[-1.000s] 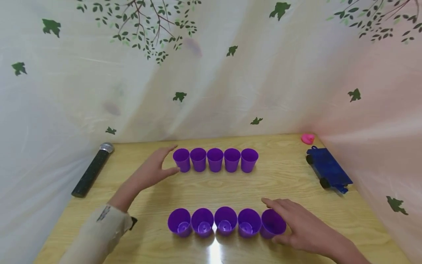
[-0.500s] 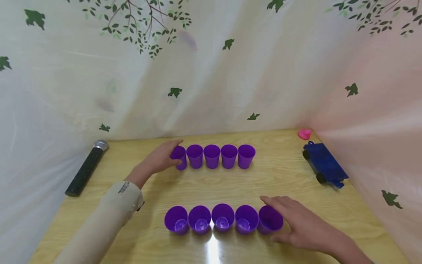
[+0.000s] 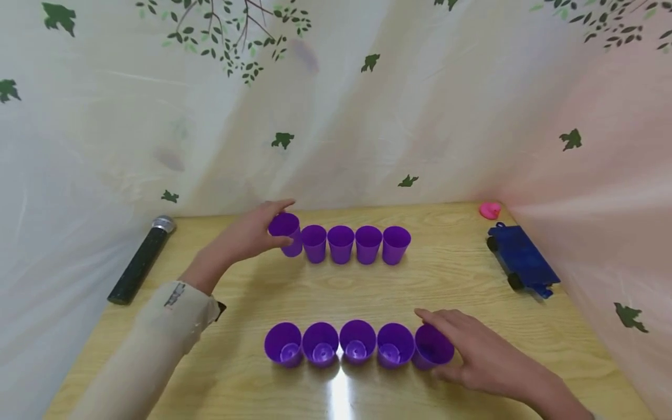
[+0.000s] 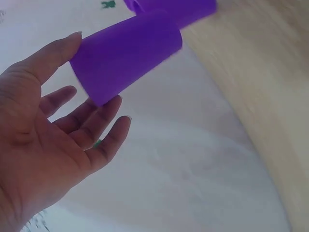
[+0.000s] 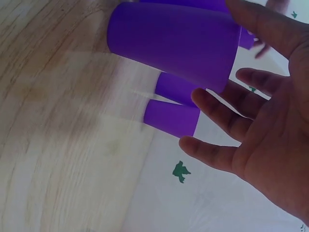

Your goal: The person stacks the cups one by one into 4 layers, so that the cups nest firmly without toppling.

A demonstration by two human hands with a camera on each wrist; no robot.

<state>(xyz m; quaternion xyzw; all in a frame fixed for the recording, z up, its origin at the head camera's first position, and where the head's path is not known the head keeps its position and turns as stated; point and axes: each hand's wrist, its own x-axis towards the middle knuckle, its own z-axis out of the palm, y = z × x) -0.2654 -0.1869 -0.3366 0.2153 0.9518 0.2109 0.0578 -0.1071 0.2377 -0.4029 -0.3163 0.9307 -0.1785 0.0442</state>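
Two rows of purple plastic cups stand upright on the wooden table, mouths up. In the far row, my left hand [image 3: 252, 232] pinches the leftmost purple cup [image 4: 128, 55] near its rim, thumb on one side and fingertips on the other. That cup sits higher than its neighbours [image 3: 341, 245] and looks raised off the table. At the near row's right end, my right hand [image 3: 480, 356] has thumb and fingers around the rim of the last purple cup [image 5: 169, 43], which stands in line with the other near cups [image 3: 358, 343].
A black microphone [image 3: 139, 262] with a silver head lies at the left. On the right are a blue toy trailer [image 3: 525, 256] with black wheels and a pink rubber duck [image 3: 490, 210] in the back corner. A pale leaf-printed sheet [image 3: 336, 116] hangs behind the wooden table [image 3: 451, 280].
My left hand has moved in to the leftmost far cup, taken hold of it and raised it a little. The right hand stays at its cup; the view has shifted slightly.
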